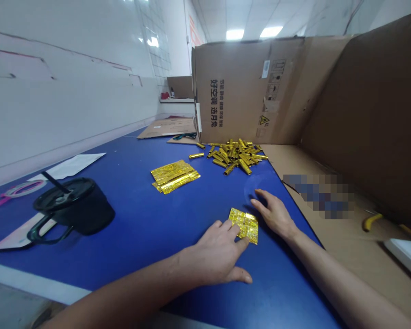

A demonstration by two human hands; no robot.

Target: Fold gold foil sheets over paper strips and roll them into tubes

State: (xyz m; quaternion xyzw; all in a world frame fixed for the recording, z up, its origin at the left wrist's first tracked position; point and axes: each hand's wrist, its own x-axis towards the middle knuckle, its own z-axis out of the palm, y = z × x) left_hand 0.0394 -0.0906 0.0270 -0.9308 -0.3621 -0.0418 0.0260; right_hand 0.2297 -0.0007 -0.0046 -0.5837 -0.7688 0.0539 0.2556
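Observation:
My left hand (222, 253) lies with fingers spread over a small square of shiny gold foil paper (250, 224). Its fingertips press on the sheet's left and lower part, and the thumb sticks out to the side. Beyond the sheet's right edge is my right hand (276, 214), thumb and forefinger apart. Those two fingertips are at the near edge of a faint, see-through round thing (251, 185), perhaps a roll of clear tape; whether they touch it I cannot tell. A flat stack of gold foil sheets (174, 176) rests farther left on the blue tabletop (140, 219).
A heap of rolled gold foil tubes (238, 155) lies at the back, before a tall cardboard box (239, 91). On the left stand a dark lidded mug with a straw (85, 205) and white paper (75, 167). Cardboard (342, 246) borders the right side.

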